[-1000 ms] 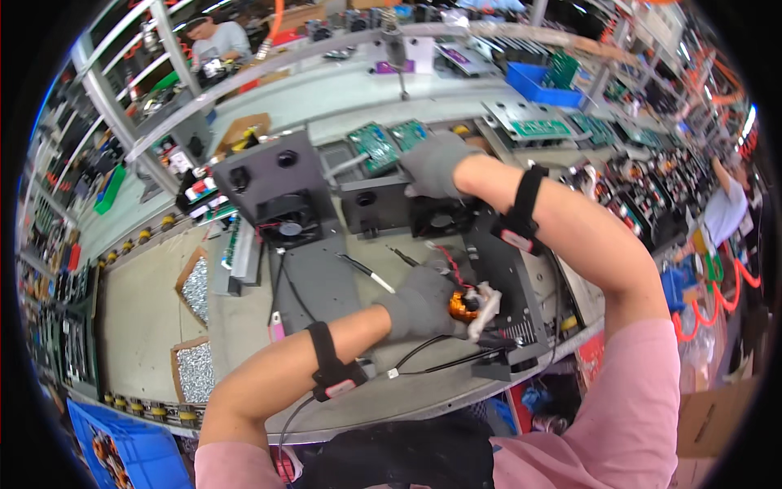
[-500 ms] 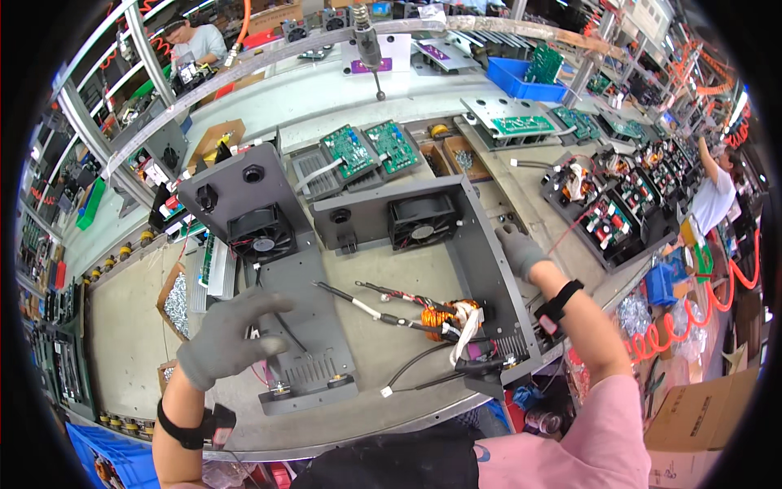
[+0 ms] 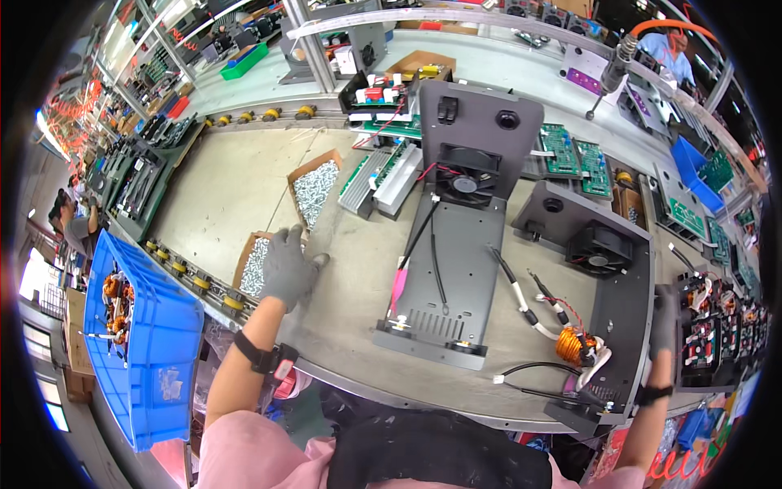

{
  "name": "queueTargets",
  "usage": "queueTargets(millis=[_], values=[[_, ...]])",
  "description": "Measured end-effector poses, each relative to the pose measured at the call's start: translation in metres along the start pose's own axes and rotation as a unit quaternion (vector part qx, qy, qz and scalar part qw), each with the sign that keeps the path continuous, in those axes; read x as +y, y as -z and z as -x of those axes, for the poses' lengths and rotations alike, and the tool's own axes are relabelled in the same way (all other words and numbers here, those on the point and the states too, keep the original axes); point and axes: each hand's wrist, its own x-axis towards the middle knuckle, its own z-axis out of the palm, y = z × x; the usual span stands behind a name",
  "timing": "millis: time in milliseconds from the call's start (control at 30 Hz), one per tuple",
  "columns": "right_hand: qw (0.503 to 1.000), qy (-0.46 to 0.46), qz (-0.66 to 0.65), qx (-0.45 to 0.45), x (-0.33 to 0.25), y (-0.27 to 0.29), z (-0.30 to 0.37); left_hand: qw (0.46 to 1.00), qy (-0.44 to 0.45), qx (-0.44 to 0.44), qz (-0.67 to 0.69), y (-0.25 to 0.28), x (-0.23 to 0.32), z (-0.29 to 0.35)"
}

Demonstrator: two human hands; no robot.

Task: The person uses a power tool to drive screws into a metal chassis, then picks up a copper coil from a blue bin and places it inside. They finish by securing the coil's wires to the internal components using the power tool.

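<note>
My left hand [image 3: 289,273], in a grey glove, hovers at two cardboard boxes of screws, its thumb apart from the fingers and nothing visible in it. The near screw box [image 3: 254,267] is partly behind the hand; the other screw box [image 3: 316,194] lies just beyond. At the far right, my gloved right hand [image 3: 664,318] is beside the outer wall of a dark grey metal housing [image 3: 631,306]; its fingers are unclear. Inside that housing are a black fan [image 3: 599,249] and an orange copper coil [image 3: 573,346] with leads. Between my hands stands another grey housing [image 3: 460,269] with a fan [image 3: 464,175].
Silver heatsinks [image 3: 383,178] stand left of the middle housing. A blue crate [image 3: 147,359] with coils is at the left, beyond roller tracks [image 3: 202,283]. A screwdriver [image 3: 617,69] hangs over the bench. Green circuit boards [image 3: 560,151] lie behind; assembled units [image 3: 709,342] are at right.
The view has swung left, so the housings appear farther right. My left hand has moved from above the middle housing to the screw boxes. My right hand stays near the right housing's outer wall.
</note>
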Motion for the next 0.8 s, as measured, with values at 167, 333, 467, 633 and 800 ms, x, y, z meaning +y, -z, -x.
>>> queueTargets(millis=[167, 333, 467, 633, 800], values=[[0.989, 0.012, -0.105, 0.1, -0.098, 0.091, 0.035, 0.967, 0.18, -0.18, 0.028, -0.01, 0.005, -0.002], [0.982, 0.103, -0.105, 0.119, -0.216, 0.08, 0.082, 0.971, 0.166, -0.168, 0.026, -0.006, 0.005, -0.006], [0.949, 0.124, -0.233, 0.173, -0.28, 0.028, 0.097, 0.998, -0.053, -0.016, 0.036, 0.017, 0.024, -0.016], [0.957, 0.111, -0.266, 0.044, -0.328, -0.025, 0.096, 0.869, -0.449, -0.089, 0.189, 0.028, 0.123, -0.036], [0.942, 0.043, -0.328, -0.063, -0.327, -0.07, 0.101, 0.822, -0.523, -0.223, 0.044, -0.003, 0.155, -0.039]])
